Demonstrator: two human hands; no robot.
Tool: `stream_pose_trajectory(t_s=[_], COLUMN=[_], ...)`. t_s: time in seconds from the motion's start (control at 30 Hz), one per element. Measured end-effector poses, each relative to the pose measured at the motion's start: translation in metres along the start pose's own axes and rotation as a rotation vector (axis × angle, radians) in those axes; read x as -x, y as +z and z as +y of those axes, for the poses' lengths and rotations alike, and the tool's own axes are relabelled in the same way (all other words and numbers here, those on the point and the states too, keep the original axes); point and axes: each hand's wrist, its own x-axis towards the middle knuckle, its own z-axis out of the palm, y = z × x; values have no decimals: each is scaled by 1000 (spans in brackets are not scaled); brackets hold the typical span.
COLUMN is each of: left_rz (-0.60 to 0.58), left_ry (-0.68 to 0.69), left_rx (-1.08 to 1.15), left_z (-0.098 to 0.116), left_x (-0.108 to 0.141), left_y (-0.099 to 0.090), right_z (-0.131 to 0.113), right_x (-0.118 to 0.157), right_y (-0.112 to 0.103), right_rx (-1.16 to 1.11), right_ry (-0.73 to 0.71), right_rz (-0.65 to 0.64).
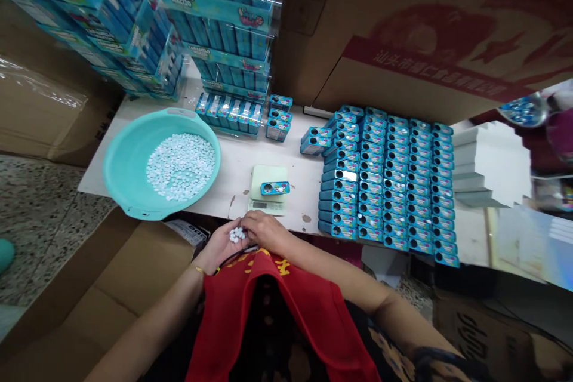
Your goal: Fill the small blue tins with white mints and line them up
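Note:
My left hand [219,249] is cupped palm up, with a small heap of white candies [237,234] in it. Over the edge of that heap, my right hand [266,231] is closed with its fingers curled; whether a candy is between the fingertips is hidden. Just beyond both hands, a small blue candy tin [275,188] lies on a pale kitchen scale [258,196]. To the left stands a turquoise basin [120,161] with many loose white candies [181,167] inside.
Rows of blue tins [385,185] stand on the white table [298,191] at right. Stacked display packs [219,30] rise at the back left, beside a large cardboard box [403,30]. An open carton [134,274] sits below the table's front left edge. White card sheets [496,161] lie far right.

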Motion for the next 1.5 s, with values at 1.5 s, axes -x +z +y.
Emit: stream_pose_trajectory(t_s=[1.5], left_rz=[50], left_ry=[86], left_rx=[92], left_z=[16], left_x=[14], left_y=[-16], right_z=[69], right_x=[21], right_y=[-68], right_rx=[-370], right_ry=[442], right_rz=[631])
